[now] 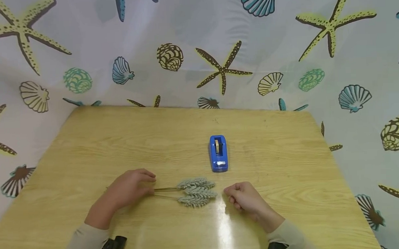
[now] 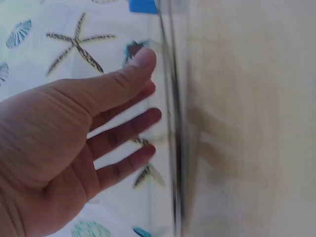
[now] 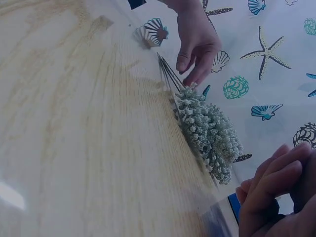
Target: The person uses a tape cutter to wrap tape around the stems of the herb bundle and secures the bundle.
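Note:
Three grey-green fuzzy sprigs lie side by side on the wooden table, their thin stems pointing left. My left hand rests at the stem ends with straight, spread fingers, pinching nothing. The left wrist view shows those fingers beside the stems. My right hand lies on the table just right of the sprig heads, fingers loosely curled and holding nothing. In the right wrist view the sprigs sit between my left hand and my right hand's fingers.
A blue tape dispenser stands just beyond the sprigs, near the table's middle. A curtain printed with shells and starfish hangs behind and around the table. A glare patch marks the glossy front of the table.

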`<state>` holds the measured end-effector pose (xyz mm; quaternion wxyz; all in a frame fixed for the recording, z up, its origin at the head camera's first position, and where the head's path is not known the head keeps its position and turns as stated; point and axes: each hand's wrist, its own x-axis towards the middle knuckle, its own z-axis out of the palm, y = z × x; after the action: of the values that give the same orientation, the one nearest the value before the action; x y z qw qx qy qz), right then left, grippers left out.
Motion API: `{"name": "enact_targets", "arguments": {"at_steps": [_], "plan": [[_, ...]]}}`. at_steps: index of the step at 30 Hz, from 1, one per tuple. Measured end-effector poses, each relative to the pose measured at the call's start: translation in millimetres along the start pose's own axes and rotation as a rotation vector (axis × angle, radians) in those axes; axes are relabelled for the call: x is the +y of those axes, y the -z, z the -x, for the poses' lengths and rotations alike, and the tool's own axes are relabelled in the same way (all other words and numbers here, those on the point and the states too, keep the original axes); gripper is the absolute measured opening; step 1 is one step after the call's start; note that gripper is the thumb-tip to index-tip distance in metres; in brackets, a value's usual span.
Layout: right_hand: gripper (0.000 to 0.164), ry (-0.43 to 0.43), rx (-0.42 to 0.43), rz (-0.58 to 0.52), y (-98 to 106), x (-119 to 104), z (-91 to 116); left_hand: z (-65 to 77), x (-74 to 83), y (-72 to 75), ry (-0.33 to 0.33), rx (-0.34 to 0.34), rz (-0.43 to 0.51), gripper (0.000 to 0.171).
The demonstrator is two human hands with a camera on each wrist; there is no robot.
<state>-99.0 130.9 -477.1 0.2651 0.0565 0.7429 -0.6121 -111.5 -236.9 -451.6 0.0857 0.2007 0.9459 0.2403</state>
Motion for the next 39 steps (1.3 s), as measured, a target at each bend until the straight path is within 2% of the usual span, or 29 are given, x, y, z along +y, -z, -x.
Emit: {"name": "enact_targets", "arguments": {"at_steps": [3, 8, 14, 20, 25, 31, 36, 39], "plan": [[0.027, 0.004, 0.001, 0.005, 3, -1, 0, 8.7, -13.9, -1.5, -0.047, 0.012, -0.012, 0.023], [0.024, 0.004, 0.006, 0.000, 4, 2, -2, 12.0, -25.6, -5.6, -0.125, 0.038, 0.004, 0.019], [0.025, 0.011, -0.001, 0.003, 2, 1, -3, 13.9, -30.7, -7.5, -0.098, 0.062, 0.023, 0.014], [0.026, -0.005, -0.001, -0.002, 3, 2, -2, 15.2, -26.4, -10.0, -0.094, 0.051, -0.069, 0.008], [0.029, -0.015, -0.053, -0.063, 5, -3, 2, 17.9, -18.4, -13.3, -0.103, 0.088, -0.144, 0.011], [0.023, -0.050, -0.133, -0.194, 8, -14, 8, 17.8, -8.1, -17.5, -0.124, 0.115, -0.151, 0.009], [0.015, -0.046, -0.151, -0.214, 8, -20, 9, 14.8, -3.3, -23.0, -0.132, 0.130, -0.138, 0.007], [0.019, -0.034, -0.165, -0.230, 8, -23, 8, 11.3, -1.4, -26.1, -0.158, 0.147, -0.118, 0.009]]}}
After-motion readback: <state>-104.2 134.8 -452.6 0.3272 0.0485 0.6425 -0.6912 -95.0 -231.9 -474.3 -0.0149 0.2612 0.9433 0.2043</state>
